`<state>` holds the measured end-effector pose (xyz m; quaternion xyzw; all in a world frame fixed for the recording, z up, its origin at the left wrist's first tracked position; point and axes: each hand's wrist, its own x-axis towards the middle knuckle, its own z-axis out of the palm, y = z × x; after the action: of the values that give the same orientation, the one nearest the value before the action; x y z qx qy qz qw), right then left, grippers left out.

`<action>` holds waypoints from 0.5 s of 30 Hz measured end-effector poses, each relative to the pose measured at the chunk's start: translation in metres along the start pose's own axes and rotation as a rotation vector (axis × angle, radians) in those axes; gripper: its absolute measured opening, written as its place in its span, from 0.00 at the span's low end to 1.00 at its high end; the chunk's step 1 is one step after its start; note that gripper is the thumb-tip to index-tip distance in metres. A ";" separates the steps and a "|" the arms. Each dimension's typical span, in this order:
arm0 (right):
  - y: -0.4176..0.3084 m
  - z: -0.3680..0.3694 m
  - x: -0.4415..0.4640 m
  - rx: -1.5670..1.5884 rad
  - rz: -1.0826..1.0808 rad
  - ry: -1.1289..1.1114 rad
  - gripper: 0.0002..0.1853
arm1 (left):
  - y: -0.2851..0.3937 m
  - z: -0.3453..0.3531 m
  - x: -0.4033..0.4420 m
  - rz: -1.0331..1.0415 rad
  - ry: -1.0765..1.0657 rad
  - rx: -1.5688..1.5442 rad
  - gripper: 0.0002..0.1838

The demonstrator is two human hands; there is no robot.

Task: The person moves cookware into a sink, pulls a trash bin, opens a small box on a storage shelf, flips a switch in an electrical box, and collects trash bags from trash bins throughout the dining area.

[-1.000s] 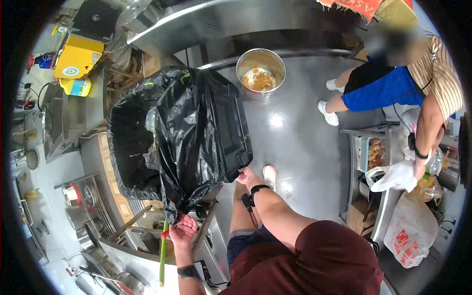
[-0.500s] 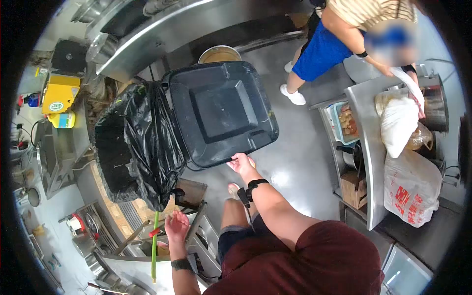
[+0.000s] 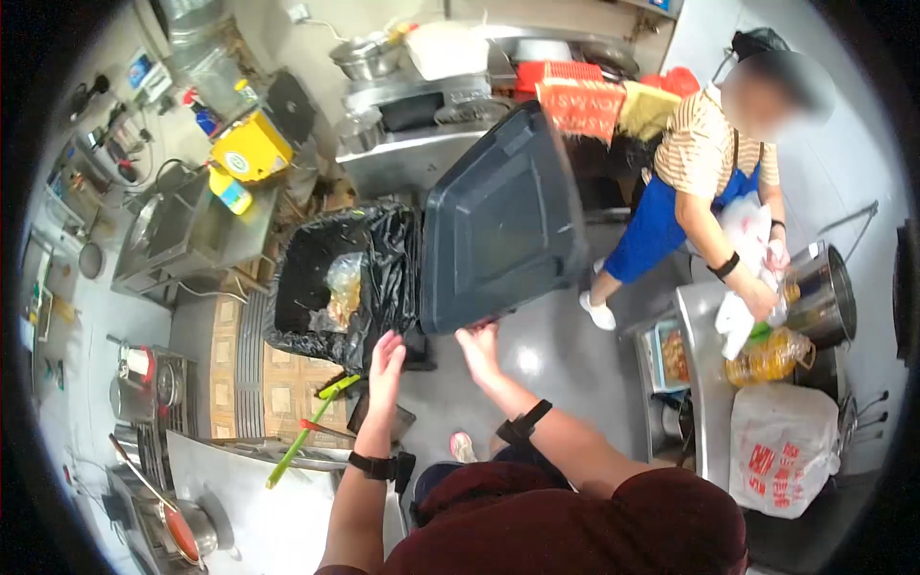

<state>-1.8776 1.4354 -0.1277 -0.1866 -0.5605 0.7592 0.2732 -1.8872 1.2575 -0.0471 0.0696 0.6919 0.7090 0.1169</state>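
A large black bin (image 3: pixel 287 331), lined with a black bag (image 3: pixel 388 278), stands ahead of me with crumpled clear plastic (image 3: pixel 345 287) inside. Its dark grey lid (image 3: pixel 503 225) is hinged up and tilted to the right of the opening. My right hand (image 3: pixel 479 353) grips the lid's near edge. My left hand (image 3: pixel 386 364) is by the bin's near right corner, its fingers stretched out and nothing in it. Below that corner, a long green handle (image 3: pixel 305 436) with a red band slants over the counter edge.
At right, a person (image 3: pixel 704 172) in a striped shirt handles white plastic bags beside a steel counter (image 3: pixel 704 335). A large pot (image 3: pixel 824 297), an oil bottle (image 3: pixel 767 359) and a red-printed bag (image 3: pixel 781 450) stand there. A white counter (image 3: pixel 259 508) lies at near left; a yellow box (image 3: pixel 251 146) sits at far left.
My view has lifted, showing more of the back counter. The lid now stands more upright, and the bin's contents show. My left hand has moved forward to the bin; my right hand stays at the lid.
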 end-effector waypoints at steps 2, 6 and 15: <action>-0.021 0.025 -0.008 -0.322 -0.150 -0.053 0.32 | 0.022 0.024 0.011 0.173 -0.018 -0.023 0.29; -0.092 0.046 -0.013 -0.533 -0.318 -0.618 0.40 | 0.048 0.044 0.025 0.312 0.250 -0.131 0.32; -0.005 0.054 0.103 -1.155 -0.612 -1.099 0.14 | 0.026 -0.056 -0.032 -0.073 0.610 -0.144 0.31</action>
<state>-1.9886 1.4605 -0.1039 0.2579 -0.9383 0.2298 0.0174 -1.8726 1.1947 -0.0207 -0.1799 0.6450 0.7398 -0.0659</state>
